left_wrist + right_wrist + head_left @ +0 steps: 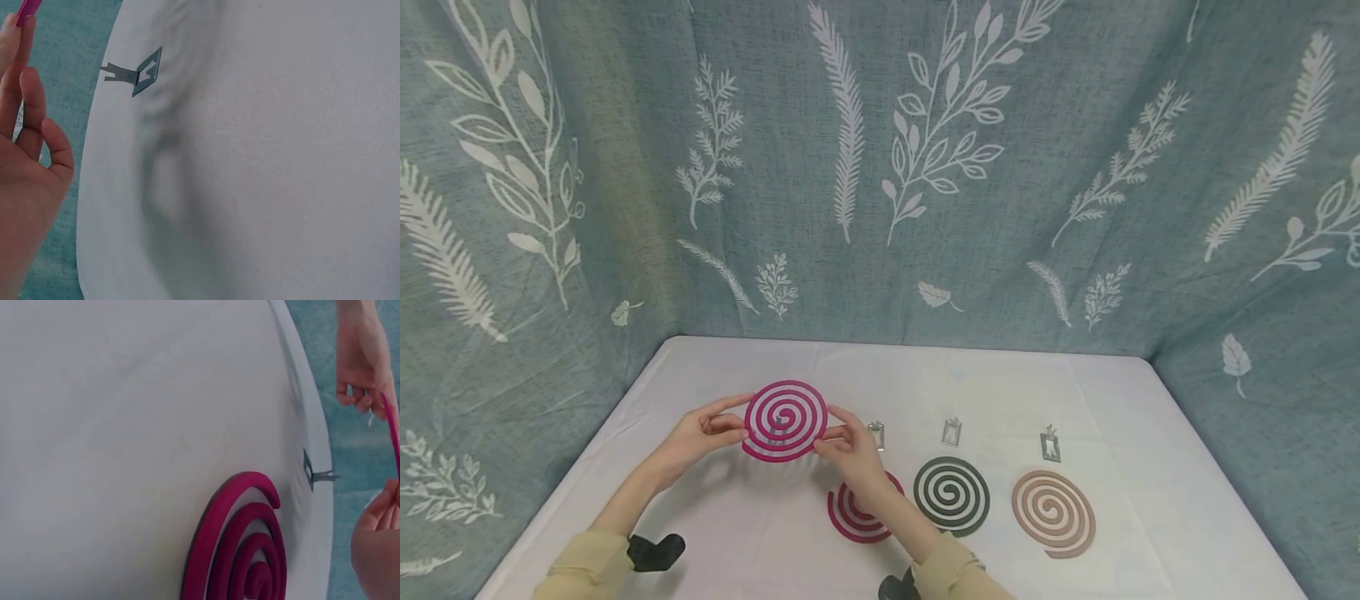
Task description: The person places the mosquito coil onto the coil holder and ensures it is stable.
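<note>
Both hands hold a magenta mosquito coil (785,414) raised above the white table, its flat face toward the head camera. My left hand (700,435) pinches its left edge between thumb and fingertips. At the opposite edge my right hand (852,457) pinches the rim. In the right wrist view the coil (391,425) appears edge-on between the two hands. Below and behind it a small metal coil stand (147,72) with a raised forked tab sits on the table. A second magenta coil (865,531) lies under my right forearm, partly hidden by it.
A dark green coil (951,458) and a tan coil (1052,475) lie to the right. Behind the lying coils stand three more metal stands (876,435), (952,432), (1050,446). A patterned blue-green curtain (880,283) surrounds the table's back and sides.
</note>
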{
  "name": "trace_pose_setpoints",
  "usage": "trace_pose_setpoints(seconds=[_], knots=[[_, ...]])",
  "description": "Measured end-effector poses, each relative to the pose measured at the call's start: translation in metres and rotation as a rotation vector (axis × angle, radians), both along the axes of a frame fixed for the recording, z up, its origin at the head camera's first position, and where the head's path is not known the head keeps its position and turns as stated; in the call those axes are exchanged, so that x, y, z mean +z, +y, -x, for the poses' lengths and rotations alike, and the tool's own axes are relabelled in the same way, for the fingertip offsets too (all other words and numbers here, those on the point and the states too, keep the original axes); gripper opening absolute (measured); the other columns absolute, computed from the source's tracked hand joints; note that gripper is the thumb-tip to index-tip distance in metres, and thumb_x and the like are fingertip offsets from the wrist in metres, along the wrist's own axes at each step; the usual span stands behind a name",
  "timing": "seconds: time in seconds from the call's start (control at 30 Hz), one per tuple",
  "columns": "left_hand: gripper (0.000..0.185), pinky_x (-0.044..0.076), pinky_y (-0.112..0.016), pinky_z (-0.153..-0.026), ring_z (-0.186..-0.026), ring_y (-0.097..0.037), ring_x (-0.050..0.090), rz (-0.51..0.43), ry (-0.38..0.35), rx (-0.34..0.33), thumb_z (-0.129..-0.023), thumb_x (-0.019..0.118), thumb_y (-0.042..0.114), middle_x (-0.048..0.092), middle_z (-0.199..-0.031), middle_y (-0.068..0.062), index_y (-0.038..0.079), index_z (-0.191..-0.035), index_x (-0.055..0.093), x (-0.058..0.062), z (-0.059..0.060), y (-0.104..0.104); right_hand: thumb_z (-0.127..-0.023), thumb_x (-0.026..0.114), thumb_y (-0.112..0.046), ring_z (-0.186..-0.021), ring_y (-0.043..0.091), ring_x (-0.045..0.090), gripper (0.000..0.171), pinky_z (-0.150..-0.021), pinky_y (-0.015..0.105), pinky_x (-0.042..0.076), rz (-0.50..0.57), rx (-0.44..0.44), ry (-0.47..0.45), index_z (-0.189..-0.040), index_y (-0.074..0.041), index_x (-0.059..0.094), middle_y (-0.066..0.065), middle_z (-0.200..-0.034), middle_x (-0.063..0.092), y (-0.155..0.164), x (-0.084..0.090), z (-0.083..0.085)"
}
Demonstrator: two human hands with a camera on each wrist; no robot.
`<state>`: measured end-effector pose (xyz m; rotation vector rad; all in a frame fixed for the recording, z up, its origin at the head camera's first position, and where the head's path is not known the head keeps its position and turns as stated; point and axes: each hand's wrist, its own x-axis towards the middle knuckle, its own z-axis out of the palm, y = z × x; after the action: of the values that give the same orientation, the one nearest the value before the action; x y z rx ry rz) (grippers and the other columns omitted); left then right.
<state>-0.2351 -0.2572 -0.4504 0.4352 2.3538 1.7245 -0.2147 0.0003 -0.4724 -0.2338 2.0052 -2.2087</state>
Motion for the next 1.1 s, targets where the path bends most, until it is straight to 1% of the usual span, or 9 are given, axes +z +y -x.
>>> trace_pose_setpoints(seconds=[0.1,0.2,0.4,0.6,0.7,0.8,1.0,1.03,1.1], knots=[[0.059,0.046,-0.019,-0.079,-0.091,-0.005,0.059,0.01,-0.014,0.017,-0.084,0.062,0.02,0.066,-0.095,0.0,0.007,-0.136,0.036,-0.005,0.001,-0.001,-0.081,0.064,-0.007,-0.081,0.012,0.062,0.048,-0.079,0.027,0.049,0.005,-0.024,0.003,-0.126,-0.009,0.047,0.003,-0.088,0.06,-0.003,-0.001,0.001],[0.059,0.045,-0.02,-0.079,-0.09,-0.004,0.059,0.005,-0.023,0.026,-0.084,0.061,0.02,0.066,-0.094,0.003,0.005,-0.135,0.036,-0.011,0.001,-0.004,-0.08,0.065,-0.007,-0.08,0.012,0.062,0.044,-0.078,0.025,0.048,0.016,-0.044,-0.013,-0.121,-0.008,0.049,0.004,-0.088,0.061,-0.007,-0.003,0.001],[0.057,0.046,-0.026,-0.077,-0.089,-0.003,0.059,-0.025,-0.04,0.003,-0.086,0.059,0.017,0.066,-0.092,0.007,0.003,-0.135,0.035,-0.022,0.003,-0.009,-0.079,0.066,-0.008,-0.076,0.009,0.06,0.041,-0.073,0.023,0.048,0.007,-0.083,-0.054,-0.118,-0.009,0.053,0.001,-0.086,0.061,-0.011,-0.007,0.002],[0.057,0.046,-0.026,-0.075,-0.088,-0.003,0.058,-0.04,-0.075,0.007,-0.086,0.059,0.015,0.066,-0.093,0.008,0.004,-0.136,0.034,-0.03,0.005,-0.011,-0.079,0.066,-0.007,-0.075,0.007,0.059,0.044,-0.071,0.023,0.047,-0.012,-0.083,-0.08,-0.121,-0.011,0.052,0.001,-0.086,0.061,-0.013,-0.014,0.003],[0.059,0.045,-0.026,-0.074,-0.088,-0.004,0.058,-0.049,-0.094,0.02,-0.085,0.06,0.017,0.066,-0.093,0.008,0.004,-0.137,0.033,-0.034,0.006,-0.01,-0.079,0.065,-0.005,-0.073,0.007,0.058,0.045,-0.07,0.021,0.046,0.001,-0.09,-0.1,-0.121,-0.009,0.051,0.001,-0.085,0.061,-0.015,-0.016,0.005],[0.061,0.045,-0.025,-0.073,-0.087,-0.004,0.057,-0.058,-0.118,0.046,-0.084,0.061,0.019,0.066,-0.092,0.009,0.006,-0.137,0.033,-0.037,0.008,-0.009,-0.079,0.065,-0.004,-0.071,0.005,0.056,0.045,-0.067,0.02,0.046,-0.007,-0.096,-0.094,-0.121,-0.007,0.051,0.001,-0.084,0.061,-0.016,-0.017,0.008],[0.06,0.04,-0.023,-0.061,-0.074,-0.004,0.052,-0.043,-0.112,0.078,-0.085,0.061,0.019,0.066,-0.088,0.012,0.003,-0.136,0.033,-0.045,0.009,-0.009,-0.079,0.065,-0.004,-0.07,0.005,0.055,0.043,-0.065,0.021,0.046,-0.047,-0.086,-0.068,-0.12,-0.007,0.053,0.001,-0.084,0.061,-0.017,-0.02,0.016],[0.06,0.04,-0.022,-0.061,-0.074,-0.004,0.052,-0.042,-0.11,0.078,-0.085,0.06,0.019,0.066,-0.088,0.012,0.002,-0.136,0.033,-0.046,0.009,-0.009,-0.079,0.065,-0.003,-0.07,0.005,0.054,0.043,-0.065,0.022,0.046,-0.052,-0.08,-0.069,-0.12,-0.007,0.053,0.0,-0.083,0.06,-0.016,-0.02,0.017],[0.061,0.042,-0.02,-0.065,-0.079,-0.002,0.055,-0.05,-0.112,0.081,-0.085,0.06,0.018,0.066,-0.088,0.012,0.002,-0.136,0.032,-0.047,0.008,-0.009,-0.079,0.064,-0.003,-0.07,0.005,0.054,0.043,-0.065,0.022,0.047,-0.065,-0.068,-0.07,-0.12,-0.008,0.053,-0.001,-0.083,0.06,-0.016,-0.021,0.019]])
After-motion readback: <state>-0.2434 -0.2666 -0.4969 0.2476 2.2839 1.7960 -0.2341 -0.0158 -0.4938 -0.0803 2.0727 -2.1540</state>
